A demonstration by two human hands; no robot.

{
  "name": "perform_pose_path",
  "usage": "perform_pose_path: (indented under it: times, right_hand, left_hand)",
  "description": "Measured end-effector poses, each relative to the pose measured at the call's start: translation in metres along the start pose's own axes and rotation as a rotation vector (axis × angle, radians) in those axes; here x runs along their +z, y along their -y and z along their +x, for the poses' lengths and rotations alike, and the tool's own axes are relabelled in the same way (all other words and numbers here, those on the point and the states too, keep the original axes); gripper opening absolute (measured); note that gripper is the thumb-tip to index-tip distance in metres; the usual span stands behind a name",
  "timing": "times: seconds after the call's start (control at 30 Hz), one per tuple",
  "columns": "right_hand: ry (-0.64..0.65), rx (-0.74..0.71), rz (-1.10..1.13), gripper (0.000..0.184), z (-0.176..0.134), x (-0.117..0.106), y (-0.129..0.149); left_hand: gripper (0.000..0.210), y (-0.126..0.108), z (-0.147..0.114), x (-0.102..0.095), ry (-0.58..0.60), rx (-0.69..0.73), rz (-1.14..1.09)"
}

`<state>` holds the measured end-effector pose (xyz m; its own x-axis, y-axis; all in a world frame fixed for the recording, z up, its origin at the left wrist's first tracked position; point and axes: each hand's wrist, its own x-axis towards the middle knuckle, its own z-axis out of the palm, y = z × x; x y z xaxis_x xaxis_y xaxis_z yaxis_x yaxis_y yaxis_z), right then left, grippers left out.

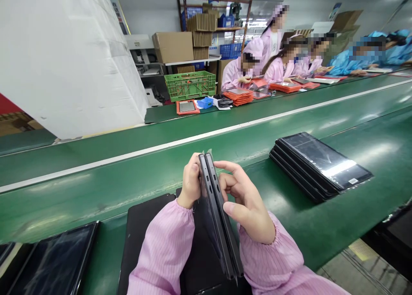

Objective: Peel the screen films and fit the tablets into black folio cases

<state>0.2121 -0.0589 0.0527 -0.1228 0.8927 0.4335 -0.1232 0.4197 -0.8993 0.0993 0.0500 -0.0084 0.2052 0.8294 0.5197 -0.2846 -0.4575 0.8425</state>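
Tablets (213, 209), two of them, black and slim, stand on edge side by side at the centre of the frame, their port sides facing up. The left hand (192, 177) is curled closed against the outer face of the left-hand one, thumb bent near its top corner. The right hand (247, 205) is half open: its index finger reaches to the other tablet's upper end, the thumb sits close to its edge and the remaining fingers bend inward.

Greenish film (209, 152) pokes up at their top end. Beneath, at bottom centre, lie flat black slabs (146, 230); whether the pair touches them is hidden.

The likeliest mishap is a slip: with the right hand so lightly placed, one tablet could slide past the other, its glossy surface giving little friction. A fingertip could also snag and lift the film. If the pair tipped right, it could fall onto the green bench (257, 175), towards the tablet stack (322, 153) right of centre, which is leaning unevenly and might shift if knocked.
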Motion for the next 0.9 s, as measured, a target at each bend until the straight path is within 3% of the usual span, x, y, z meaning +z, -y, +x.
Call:
perform_pose_path:
  times: [0.6,0.9]
  right_hand:
    - [0.016,0.024,-0.007,0.058,0.005,-0.009,-0.002]
    - [-0.109,0.121,0.062,0.055,0.014,-0.041,-0.010]
  left_hand:
    - [0.051,-0.003,0.001,0.001,-0.034,0.055,0.078]
    - [0.035,-0.005,-0.001,0.008,-0.086,0.095,0.384]
